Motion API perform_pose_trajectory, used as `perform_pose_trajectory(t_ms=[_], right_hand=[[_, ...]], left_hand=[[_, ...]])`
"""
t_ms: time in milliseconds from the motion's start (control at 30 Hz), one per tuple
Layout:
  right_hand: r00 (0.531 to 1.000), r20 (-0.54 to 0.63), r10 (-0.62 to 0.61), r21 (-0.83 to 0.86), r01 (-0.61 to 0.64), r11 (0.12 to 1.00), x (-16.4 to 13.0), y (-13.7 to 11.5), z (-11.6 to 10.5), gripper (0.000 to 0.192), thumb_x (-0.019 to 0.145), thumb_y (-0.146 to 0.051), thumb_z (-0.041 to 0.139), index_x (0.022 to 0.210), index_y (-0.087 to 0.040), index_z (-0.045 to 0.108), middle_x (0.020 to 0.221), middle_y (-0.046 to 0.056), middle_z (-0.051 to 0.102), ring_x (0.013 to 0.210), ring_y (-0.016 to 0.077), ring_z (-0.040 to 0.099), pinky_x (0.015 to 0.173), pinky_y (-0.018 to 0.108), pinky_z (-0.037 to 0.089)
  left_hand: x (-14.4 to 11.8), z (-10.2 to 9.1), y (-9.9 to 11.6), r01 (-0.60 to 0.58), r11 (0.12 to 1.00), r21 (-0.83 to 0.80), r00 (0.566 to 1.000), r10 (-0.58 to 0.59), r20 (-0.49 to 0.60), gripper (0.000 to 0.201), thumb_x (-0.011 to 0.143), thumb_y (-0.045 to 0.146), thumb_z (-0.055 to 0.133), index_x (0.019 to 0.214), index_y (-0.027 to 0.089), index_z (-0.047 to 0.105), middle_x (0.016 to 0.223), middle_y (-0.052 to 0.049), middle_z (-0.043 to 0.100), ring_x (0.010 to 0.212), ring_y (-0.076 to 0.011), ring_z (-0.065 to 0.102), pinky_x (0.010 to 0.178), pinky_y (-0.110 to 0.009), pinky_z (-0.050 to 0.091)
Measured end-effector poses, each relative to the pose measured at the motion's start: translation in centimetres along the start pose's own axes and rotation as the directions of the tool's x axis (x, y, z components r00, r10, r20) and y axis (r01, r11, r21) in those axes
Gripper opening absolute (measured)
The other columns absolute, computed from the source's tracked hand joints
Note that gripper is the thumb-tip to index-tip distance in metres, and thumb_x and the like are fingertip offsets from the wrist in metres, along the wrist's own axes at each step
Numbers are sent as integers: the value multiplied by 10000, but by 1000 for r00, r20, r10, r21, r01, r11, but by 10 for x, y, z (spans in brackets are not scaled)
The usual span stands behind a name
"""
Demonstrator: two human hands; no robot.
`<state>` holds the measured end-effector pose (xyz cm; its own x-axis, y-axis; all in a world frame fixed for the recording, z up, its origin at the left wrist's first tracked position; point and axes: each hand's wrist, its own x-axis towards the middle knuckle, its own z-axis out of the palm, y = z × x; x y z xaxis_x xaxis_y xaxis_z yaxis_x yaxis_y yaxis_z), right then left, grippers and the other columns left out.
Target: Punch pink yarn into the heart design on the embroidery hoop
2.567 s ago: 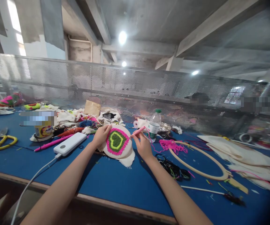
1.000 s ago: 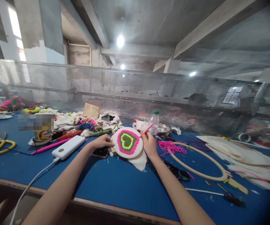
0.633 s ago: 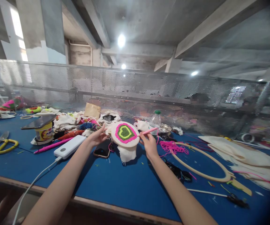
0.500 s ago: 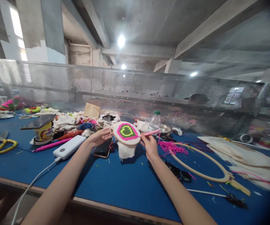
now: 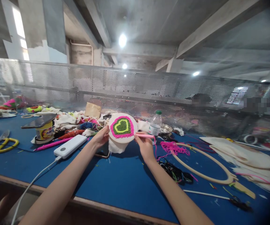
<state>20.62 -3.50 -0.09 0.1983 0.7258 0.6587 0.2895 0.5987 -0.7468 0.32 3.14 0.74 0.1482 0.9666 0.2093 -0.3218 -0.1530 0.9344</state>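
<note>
My left hand [image 5: 101, 137] grips the left edge of a small round embroidery hoop [image 5: 111, 118], held up above the table. Its white cloth carries a tufted heart in green and yellow with a bright pink border [image 5: 122, 127], and a loose flap of cloth [image 5: 117, 147] hangs below. In my right hand [image 5: 146, 148], a pink punch needle [image 5: 147, 136] lies nearly level, pinched between thumb and fingers, with its tip end at the hoop's right edge. Pink yarn runs down from its back end towards a loose tangle of pink yarn [image 5: 175, 148] on the table.
A large wooden hoop [image 5: 216, 181] and white cloth [image 5: 247, 153] lie right. Behind my right hand stands a green-capped bottle [image 5: 155, 123]. Left are a white power bank [image 5: 70, 146] with cable, a phone on a yellow tub [image 5: 44, 131], and scissors [image 5: 7, 145]. Fabric scraps [image 5: 66, 121] line the back.
Both hands have shifted slightly left. The embroidery hoop has risen and its face is turned more towards me. The punch needle has swung from slanting upward to nearly level.
</note>
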Motion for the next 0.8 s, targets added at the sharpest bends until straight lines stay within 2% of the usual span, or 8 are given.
perform_pose_trajectory(t_ms=[67,167,300,433,533,633,700,800], right_hand=[[979,170,-110,-162,138,977,-5,-6,1,209,757,-387,504,784,-197,585,811,41,613,788,175,560,711,299,435],[908,388,-155,-292,281,914,-12,-13,5,194,783,-370,484,774,-222,609,819,23,616,765,157,553,674,264,415],[848,503,-169,-342,374,862,-17,-21,11,213,821,-361,432,825,-241,608,865,17,623,793,151,549,670,251,405],[796,553,-248,-321,477,818,-19,-25,12,242,842,-346,392,860,-223,600,868,45,620,833,164,537,726,275,398],[823,523,-220,-318,428,846,-21,-19,13,208,822,-347,426,831,-222,592,860,35,620,830,164,540,763,290,392],[849,523,-71,-303,264,916,-24,-7,17,190,794,-367,455,845,-225,570,868,16,620,832,164,553,775,294,402],[856,517,8,-287,165,944,-25,0,21,201,779,-379,465,847,-214,557,884,22,617,849,172,555,788,303,405],[870,491,51,-236,77,969,-24,6,24,210,777,-382,461,806,-194,550,871,37,617,825,175,566,772,302,416]], left_hand=[[1,1,1,-15,998,-65,1000,15,-1,333,723,444,553,876,152,597,814,-57,656,715,-155,600,668,-277,483],[1,1,1,-99,993,-65,993,94,-67,395,662,479,598,848,131,589,794,-54,657,715,-159,596,679,-283,475],[-1,1,0,-218,971,99,938,236,-252,454,660,574,522,745,128,553,677,-24,619,633,-136,556,606,-251,442],[-6,3,4,-263,879,398,884,384,-265,432,750,554,392,636,148,484,591,2,534,563,-111,470,532,-222,362],[-9,4,6,-278,700,658,834,516,-196,408,797,496,339,582,164,441,567,8,492,563,-113,436,534,-227,313],[-10,6,3,-242,548,801,843,528,-107,395,812,471,323,579,176,443,556,11,481,563,-121,443,544,-232,294],[-10,6,0,-218,493,842,859,506,-74,391,817,471,312,592,184,454,553,11,485,560,-126,453,547,-231,291],[-8,5,-3,-205,464,862,865,498,-63,393,824,470,292,613,189,467,575,5,504,574,-132,468,551,-228,293]])
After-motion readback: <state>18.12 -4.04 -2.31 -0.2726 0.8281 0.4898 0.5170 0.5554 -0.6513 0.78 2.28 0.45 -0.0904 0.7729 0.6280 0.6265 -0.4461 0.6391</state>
